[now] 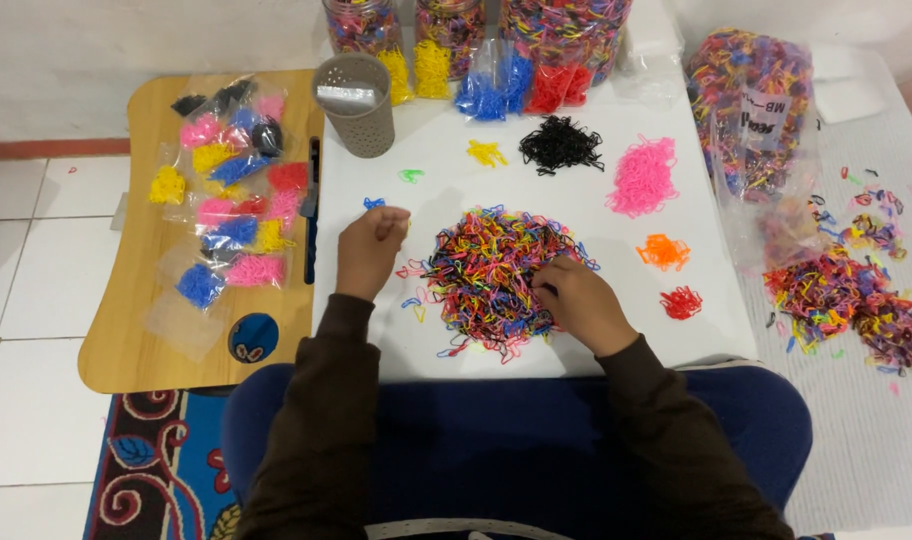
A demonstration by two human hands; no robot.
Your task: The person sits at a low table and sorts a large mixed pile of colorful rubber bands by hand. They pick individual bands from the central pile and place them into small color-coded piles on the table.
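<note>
Bagged bands (231, 215) lie on a wooden tray (126, 340); the left hand (369, 250), fingers clenched, hovers over the white counter (426, 200), while the right hand (581, 300) pinches into the mixed rubber-band pile (491, 270) mid-counter, beside pink (643, 175) and orange (664, 251) heaps.

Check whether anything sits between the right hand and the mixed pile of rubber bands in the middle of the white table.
Nothing visible does. The right hand already rests on the right edge of the mixed pile. The left hand, closed, is just left of the pile, apart from it.
</note>
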